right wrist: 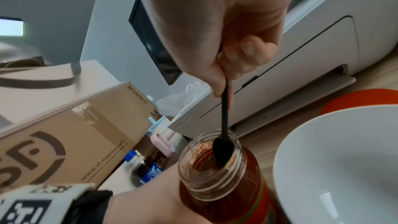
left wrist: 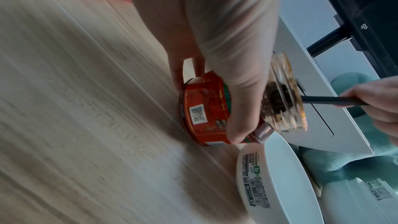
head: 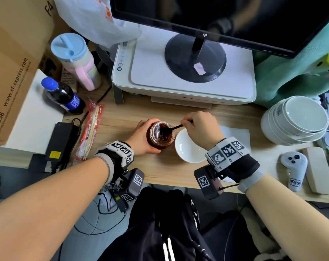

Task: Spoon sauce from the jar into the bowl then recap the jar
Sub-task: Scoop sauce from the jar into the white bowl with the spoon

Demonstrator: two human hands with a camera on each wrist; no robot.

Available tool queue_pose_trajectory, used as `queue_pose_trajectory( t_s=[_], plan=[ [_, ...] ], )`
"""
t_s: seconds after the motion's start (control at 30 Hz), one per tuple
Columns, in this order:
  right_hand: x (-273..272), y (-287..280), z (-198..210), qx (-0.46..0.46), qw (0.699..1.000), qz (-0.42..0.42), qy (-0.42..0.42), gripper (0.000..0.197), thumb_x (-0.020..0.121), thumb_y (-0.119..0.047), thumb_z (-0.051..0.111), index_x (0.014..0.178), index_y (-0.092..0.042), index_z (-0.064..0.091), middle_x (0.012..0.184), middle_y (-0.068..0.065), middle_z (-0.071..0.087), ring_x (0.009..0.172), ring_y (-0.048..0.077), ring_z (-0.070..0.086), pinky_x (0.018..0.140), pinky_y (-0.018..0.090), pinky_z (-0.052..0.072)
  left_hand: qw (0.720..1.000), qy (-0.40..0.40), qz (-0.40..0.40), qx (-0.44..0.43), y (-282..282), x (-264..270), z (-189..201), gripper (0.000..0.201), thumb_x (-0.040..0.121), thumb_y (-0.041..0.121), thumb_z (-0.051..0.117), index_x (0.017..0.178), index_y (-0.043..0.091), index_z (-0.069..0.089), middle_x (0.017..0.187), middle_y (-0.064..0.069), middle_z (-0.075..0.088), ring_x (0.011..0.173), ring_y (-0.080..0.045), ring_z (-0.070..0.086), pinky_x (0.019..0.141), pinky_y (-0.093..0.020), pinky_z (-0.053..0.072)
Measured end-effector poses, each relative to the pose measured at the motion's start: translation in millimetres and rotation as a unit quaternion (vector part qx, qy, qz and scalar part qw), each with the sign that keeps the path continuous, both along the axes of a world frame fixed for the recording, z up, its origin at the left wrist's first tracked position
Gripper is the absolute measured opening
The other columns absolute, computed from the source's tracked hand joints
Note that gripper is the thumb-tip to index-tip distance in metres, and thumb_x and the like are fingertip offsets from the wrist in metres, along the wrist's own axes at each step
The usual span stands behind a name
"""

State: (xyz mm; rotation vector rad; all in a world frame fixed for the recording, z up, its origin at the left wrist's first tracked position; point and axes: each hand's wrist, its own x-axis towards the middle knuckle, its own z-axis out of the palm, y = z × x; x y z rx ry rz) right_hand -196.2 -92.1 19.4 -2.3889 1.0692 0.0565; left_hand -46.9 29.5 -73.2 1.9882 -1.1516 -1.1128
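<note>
The open glass jar of dark red sauce with an orange-red label (head: 160,135) stands uncapped on the pale wooden desk (head: 122,117), tilted a little toward the person. The left hand (head: 143,137) wraps it from the left, fingers curled round the far side of the labelled body and thumb (left wrist: 239,108) pressed across the near side, the wrist lying low over the desk. A slim black plastic spoon (right wrist: 224,144) dips into the jar mouth, its bowl down in the sauce against the inner wall. The right hand (head: 201,127) pinches the top of the spoon handle between thumb and forefinger, the other fingers folded into the palm; the hand hangs above and to the right of the jar, wrist raised, the handle slanting down to the left. Just right of the jar, nearly touching it, sits a round white ceramic bowl (head: 184,147) with a clean inside. An orange-red round lid (right wrist: 361,100) lies on the desk beyond the bowl, seen from the right wrist only. Behind the jar stands a white printer (head: 188,80) bearing a black monitor stand (head: 195,57). Far right of the jar is a stack of white bowls (head: 295,119).
</note>
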Motion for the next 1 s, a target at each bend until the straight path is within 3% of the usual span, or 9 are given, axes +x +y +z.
queue_pose_trajectory(
  t_s=[0.07,0.17,0.27,0.37,0.43,0.53,0.67,0.87,1.0],
  plan=[
    [1,-3,0,0.026,0.999,-0.017,0.009,0.028,0.093,-0.019,0.048,0.092,-0.005,0.073,0.095,0.013,0.074,0.089,0.030,0.064,0.070,0.031,0.047,1.000,0.001,0.000,-0.004,0,0,-1,0.094,0.047,0.016,0.086,0.127,0.026,0.038,0.128,-0.002,0.046,0.126,-0.019,0.033,0.109,-0.036,0.028],
    [0,-7,-1,0.057,0.997,-0.034,0.025,0.027,0.092,-0.019,0.050,0.093,-0.006,0.073,0.095,0.012,0.073,0.083,0.028,0.060,0.061,0.024,0.037,1.000,-0.005,-0.005,-0.012,1,1,-3,0.094,0.047,0.016,0.086,0.127,0.024,0.039,0.126,0.000,0.048,0.125,-0.019,0.035,0.107,-0.033,0.029],
    [-2,-8,-4,0.092,0.994,-0.046,0.036,0.027,0.093,-0.021,0.051,0.093,-0.005,0.073,0.077,0.006,0.064,0.071,0.020,0.050,0.048,0.021,0.031,1.000,-0.004,-0.008,-0.014,2,2,-6,0.094,0.047,0.018,0.087,0.128,0.025,0.038,0.128,-0.001,0.048,0.124,-0.018,0.036,0.106,-0.032,0.030],
    [-5,-8,-8,0.123,0.989,-0.068,0.036,0.028,0.094,-0.022,0.051,0.092,-0.005,0.073,0.057,-0.007,0.045,0.054,0.013,0.041,0.046,0.020,0.028,1.000,0.004,-0.005,-0.016,2,3,-7,0.095,0.047,0.017,0.087,0.128,0.025,0.038,0.128,-0.002,0.048,0.123,-0.019,0.038,0.104,-0.030,0.030],
    [-7,-7,-11,0.140,0.986,-0.081,0.029,0.029,0.094,-0.023,0.051,0.091,-0.004,0.073,0.052,-0.005,0.038,0.048,0.011,0.035,0.044,0.021,0.026,1.000,0.011,-0.005,-0.017,3,3,-6,0.094,0.047,0.016,0.087,0.128,0.025,0.038,0.127,-0.002,0.048,0.123,-0.019,0.040,0.103,-0.030,0.031],
    [-9,-5,-15,0.165,0.981,-0.100,0.013,0.030,0.094,-0.023,0.052,0.091,-0.002,0.073,0.049,-0.002,0.036,0.045,0.012,0.033,0.037,0.014,0.027,1.000,0.014,-0.006,-0.019,3,2,-7,0.094,0.047,0.016,0.087,0.127,0.026,0.039,0.127,-0.001,0.049,0.122,-0.018,0.040,0.103,-0.031,0.032],
    [-9,-3,-19,0.211,0.969,-0.128,-0.005,0.024,0.094,-0.023,0.053,0.084,-0.008,0.070,0.037,-0.006,0.037,0.035,0.010,0.035,0.043,0.023,0.029,1.000,0.018,-0.004,-0.015,2,3,-9,0.094,0.047,0.019,0.087,0.126,0.029,0.038,0.127,-0.001,0.049,0.122,-0.019,0.041,0.105,-0.036,0.034],
    [-12,-1,-25,0.263,0.946,-0.186,-0.043,0.027,0.093,-0.019,0.055,0.077,-0.001,0.067,0.044,-0.001,0.031,0.037,0.014,0.028,0.042,0.021,0.025,1.000,0.010,-0.012,-0.020,1,5,-13,0.096,0.043,0.024,0.086,0.126,0.029,0.039,0.126,-0.003,0.051,0.120,-0.020,0.044,0.106,-0.041,0.037],
    [-16,-5,-27,0.308,0.927,-0.212,-0.041,0.035,0.093,-0.021,0.054,0.059,-0.015,0.056,0.051,0.003,0.030,0.043,0.016,0.027,0.042,0.022,0.025,1.000,0.011,-0.014,-0.016,0,6,-13,0.096,0.041,0.029,0.084,0.125,0.031,0.038,0.126,-0.003,0.051,0.120,-0.021,0.044,0.106,-0.043,0.037]
  ],
)
